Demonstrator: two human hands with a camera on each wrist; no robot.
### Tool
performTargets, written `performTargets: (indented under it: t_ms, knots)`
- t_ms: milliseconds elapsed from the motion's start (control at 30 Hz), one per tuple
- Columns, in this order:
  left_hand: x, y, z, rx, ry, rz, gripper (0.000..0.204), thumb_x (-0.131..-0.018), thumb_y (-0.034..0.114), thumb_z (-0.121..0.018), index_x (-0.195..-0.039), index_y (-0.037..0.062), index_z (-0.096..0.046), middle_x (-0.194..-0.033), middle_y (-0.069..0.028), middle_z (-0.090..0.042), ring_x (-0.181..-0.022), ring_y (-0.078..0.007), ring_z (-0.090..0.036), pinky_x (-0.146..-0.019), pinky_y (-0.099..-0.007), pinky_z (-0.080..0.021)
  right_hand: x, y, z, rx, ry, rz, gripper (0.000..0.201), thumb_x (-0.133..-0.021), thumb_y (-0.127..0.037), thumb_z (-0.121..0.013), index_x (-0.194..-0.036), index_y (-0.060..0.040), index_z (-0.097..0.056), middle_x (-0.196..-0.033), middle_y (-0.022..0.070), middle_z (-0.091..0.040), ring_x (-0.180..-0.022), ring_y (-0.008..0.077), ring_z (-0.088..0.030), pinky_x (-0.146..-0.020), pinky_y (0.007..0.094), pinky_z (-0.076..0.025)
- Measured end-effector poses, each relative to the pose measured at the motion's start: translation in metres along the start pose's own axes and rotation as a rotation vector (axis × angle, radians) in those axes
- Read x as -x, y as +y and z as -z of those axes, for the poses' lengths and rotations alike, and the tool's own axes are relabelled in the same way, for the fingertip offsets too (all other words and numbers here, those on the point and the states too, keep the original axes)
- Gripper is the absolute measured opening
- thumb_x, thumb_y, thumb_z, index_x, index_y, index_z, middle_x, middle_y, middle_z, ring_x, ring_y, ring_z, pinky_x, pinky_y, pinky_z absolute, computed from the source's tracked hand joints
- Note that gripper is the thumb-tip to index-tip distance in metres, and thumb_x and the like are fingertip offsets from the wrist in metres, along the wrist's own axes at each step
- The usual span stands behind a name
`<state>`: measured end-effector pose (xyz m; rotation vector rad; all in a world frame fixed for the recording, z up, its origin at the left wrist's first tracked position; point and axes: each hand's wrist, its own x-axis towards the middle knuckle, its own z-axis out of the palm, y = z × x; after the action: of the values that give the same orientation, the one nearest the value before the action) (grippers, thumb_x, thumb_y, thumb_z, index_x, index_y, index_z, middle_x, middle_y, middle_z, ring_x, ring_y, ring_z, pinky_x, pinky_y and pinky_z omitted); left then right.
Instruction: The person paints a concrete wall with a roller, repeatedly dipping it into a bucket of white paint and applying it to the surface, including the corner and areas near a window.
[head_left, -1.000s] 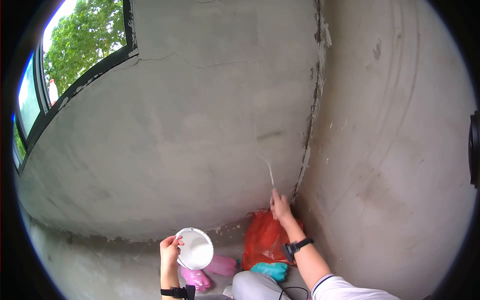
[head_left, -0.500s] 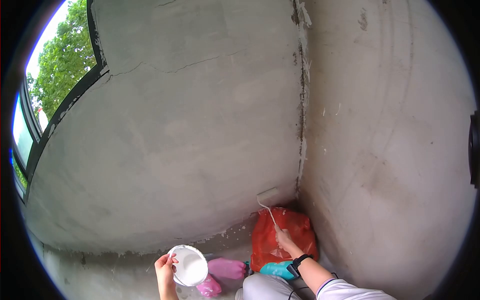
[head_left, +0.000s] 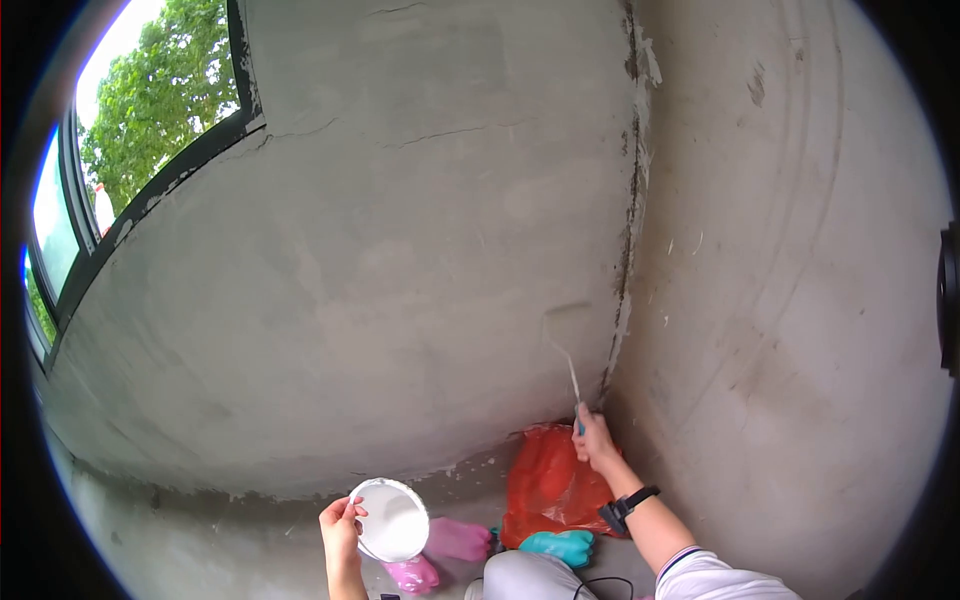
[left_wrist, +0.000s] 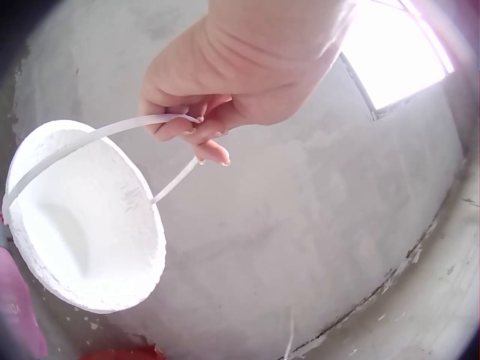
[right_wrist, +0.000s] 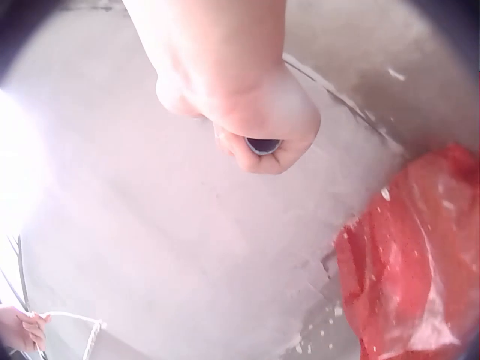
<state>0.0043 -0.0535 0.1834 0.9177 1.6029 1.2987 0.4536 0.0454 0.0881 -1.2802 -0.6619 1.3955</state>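
Head view: my right hand (head_left: 596, 438) grips the roller (head_left: 566, 322) handle, shaft running up-left to the wall (head_left: 400, 270) beside the corner, while my left hand (head_left: 340, 520) holds the white bucket (head_left: 392, 520) by its handle, low left.

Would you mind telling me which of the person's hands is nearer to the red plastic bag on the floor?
The right hand. It grips the paint roller just above the red plastic bag, while the left hand holds the white bucket off to the bag's left.
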Motion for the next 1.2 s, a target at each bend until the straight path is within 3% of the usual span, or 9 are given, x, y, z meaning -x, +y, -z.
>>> performTargets:
  t_ms: [267,400,467,533,667,867,1067,1133,1200]
  knots:
    - [-0.005,-0.001,-0.011,-0.027,0.001,-0.020,0.019,-0.096,0.005,-0.048,-0.099,-0.0032,-0.065,-0.069,-0.0019,-0.062,-0.050,-0.0032,-0.039,-0.047,-0.0193,-0.030,-0.003,-0.149,-0.017,0.140,0.001,0.296,0.057,-0.092,-0.064,-0.047,-0.073,-0.0115,-0.042,-0.048,-0.0036,-0.033,-0.033,0.0075,-0.027,-0.031,0.0250,-0.022]
    - [-0.012,-0.007,-0.008,-0.041,-0.012,-0.024,0.018,-0.095,0.005,-0.049,-0.099,-0.0027,-0.065,-0.069,-0.0012,-0.061,-0.050,-0.0031,-0.040,-0.047,-0.0192,-0.030,-0.017,-0.127,-0.030,0.074,0.083,0.291,0.053,-0.091,-0.064,-0.050,-0.075,-0.0138,-0.042,-0.049,-0.0035,-0.034,-0.033,0.0079,-0.029,-0.031,0.0252,-0.023]
    - [-0.015,-0.010,-0.006,-0.048,-0.004,-0.006,0.018,-0.095,0.005,-0.050,-0.098,-0.0026,-0.065,-0.068,-0.0007,-0.060,-0.051,-0.0032,-0.040,-0.047,-0.0194,-0.030,-0.056,-0.068,-0.014,0.092,0.150,0.283,0.049,-0.091,-0.063,-0.052,-0.079,-0.0164,-0.044,-0.049,-0.0026,-0.037,-0.034,0.0095,-0.032,-0.031,0.0254,-0.024]
    - [-0.018,-0.016,-0.001,-0.057,-0.002,0.000,0.018,-0.095,0.005,-0.050,-0.098,-0.0026,-0.065,-0.069,-0.0009,-0.060,-0.051,-0.0037,-0.041,-0.047,-0.0197,-0.031,-0.069,-0.005,0.007,0.115,0.081,0.466,0.056,-0.096,-0.058,-0.047,-0.064,-0.0120,-0.044,-0.044,0.0003,-0.038,-0.031,0.0129,-0.035,-0.030,0.0273,-0.027]
    - [-0.022,-0.020,0.007,-0.070,-0.033,-0.004,0.019,-0.095,0.005,-0.049,-0.097,-0.0035,-0.065,-0.069,-0.0016,-0.059,-0.051,-0.0048,-0.042,-0.047,-0.0200,-0.033,-0.045,0.087,0.033,0.257,0.180,0.182,0.059,-0.099,-0.056,-0.041,-0.065,-0.0080,-0.050,-0.047,0.0024,-0.041,-0.030,0.0138,-0.036,-0.029,0.0287,-0.027]
    - [-0.015,-0.015,-0.001,-0.250,-0.046,-0.041,0.021,-0.096,0.013,-0.057,-0.106,-0.0011,-0.069,-0.076,0.0002,-0.063,-0.057,-0.0043,-0.045,-0.050,-0.0202,-0.033,-0.016,0.114,0.044,0.180,0.153,-0.279,0.056,-0.097,-0.058,-0.043,-0.062,-0.0140,-0.042,-0.052,-0.0015,-0.038,-0.037,0.0109,-0.033,-0.034,0.0274,-0.025]
    - [-0.012,-0.003,-0.016,-0.099,-0.057,-0.025,0.019,-0.096,0.003,-0.047,-0.100,-0.0065,-0.064,-0.070,-0.0032,-0.060,-0.052,-0.0064,-0.044,-0.048,-0.0204,-0.035,-0.013,0.107,0.039,0.263,0.181,-0.114,0.055,-0.098,-0.056,-0.044,-0.065,-0.0120,-0.047,-0.052,-0.0010,-0.040,-0.037,0.0111,-0.035,-0.033,0.0276,-0.026]
    - [-0.010,-0.005,-0.016,-0.058,-0.059,-0.040,0.018,-0.095,0.004,-0.049,-0.098,-0.0038,-0.066,-0.070,-0.0023,-0.061,-0.053,-0.0053,-0.045,-0.049,-0.0195,-0.035,-0.011,0.080,0.028,0.325,0.252,0.066,0.061,-0.097,-0.056,-0.044,-0.057,-0.0093,-0.050,-0.048,0.0015,-0.049,-0.039,0.0159,-0.048,-0.036,0.0327,-0.036]
    - [-0.010,-0.005,-0.015,-0.027,-0.051,-0.056,0.019,-0.096,0.003,-0.048,-0.099,-0.0048,-0.066,-0.071,-0.0029,-0.062,-0.055,-0.0051,-0.046,-0.051,-0.0186,-0.035,-0.027,0.055,0.028,0.348,0.180,0.209,0.055,-0.099,-0.053,-0.042,-0.072,-0.0072,-0.053,-0.049,0.0003,-0.041,-0.033,0.0124,-0.036,-0.030,0.0273,-0.028]
